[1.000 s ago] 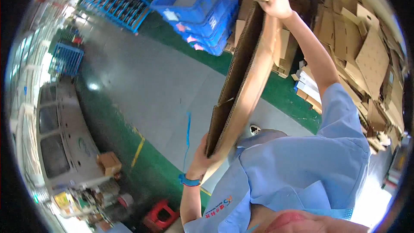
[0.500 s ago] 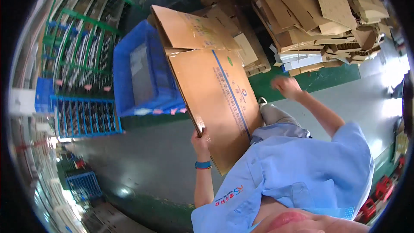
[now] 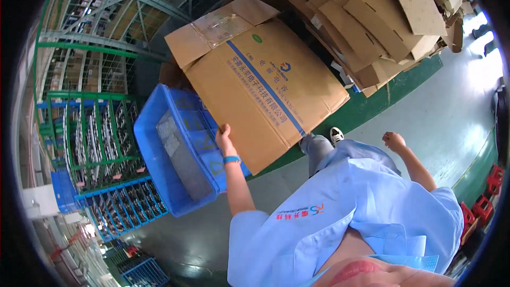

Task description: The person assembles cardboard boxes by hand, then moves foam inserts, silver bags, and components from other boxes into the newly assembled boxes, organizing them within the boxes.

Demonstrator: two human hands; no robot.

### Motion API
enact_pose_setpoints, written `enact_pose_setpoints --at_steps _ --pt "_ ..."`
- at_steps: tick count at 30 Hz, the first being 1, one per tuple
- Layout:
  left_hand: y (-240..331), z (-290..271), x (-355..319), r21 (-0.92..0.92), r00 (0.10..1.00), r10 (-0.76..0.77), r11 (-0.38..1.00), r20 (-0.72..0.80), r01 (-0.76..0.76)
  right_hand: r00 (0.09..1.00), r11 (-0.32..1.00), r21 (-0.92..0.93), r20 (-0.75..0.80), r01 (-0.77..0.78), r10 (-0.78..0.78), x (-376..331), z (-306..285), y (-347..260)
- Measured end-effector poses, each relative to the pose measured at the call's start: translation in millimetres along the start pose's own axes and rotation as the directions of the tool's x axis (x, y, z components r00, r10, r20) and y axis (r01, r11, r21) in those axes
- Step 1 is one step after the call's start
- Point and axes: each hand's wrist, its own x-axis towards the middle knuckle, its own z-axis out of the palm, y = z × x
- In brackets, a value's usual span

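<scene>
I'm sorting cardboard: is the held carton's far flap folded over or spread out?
Spread out: the far flap extends outward past its crease, not over the carton.

I stand on a grey floor with a green band, my shoe right of the blue crate. Red stools stand on the floor too, well to the crate's right.

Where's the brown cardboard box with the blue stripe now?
In the head view, that box is just above centre, its left edge in the left hand, between the blue plastic crate and the flattened brown cardboard pile.
</scene>
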Motion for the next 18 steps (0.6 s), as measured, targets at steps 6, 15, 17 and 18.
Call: enact_pose_setpoints --at_steps 6,15,17,18 --pt "-135.8 -50.5 99.1 0.830 0.961 0.166 0.549 -0.223 0.097 0.990 0.989 0.059 -0.035 -0.137 0.139 -51.8 52.3 -36.2" --pt "-221.6 -14.4 13.0 0.992 0.666 -0.740 -0.017 -0.096 0.125 0.879 0.873 0.151 -0.040 -0.464 0.475 -117.1 80.2 -112.1" --pt "-219.4 27.4 -9.4 0.936 0.529 -0.819 0.025 0.220 -0.350 0.826 0.822 0.211 -0.095 -0.529 0.556 -141.9 103.2 -86.4" --pt "-294.4 -34.7 14.5 0.925 0.379 -0.923 -0.085 0.068 -0.371 0.898 0.893 0.207 -0.112 -0.399 0.426 -115.4 89.8 -97.7"
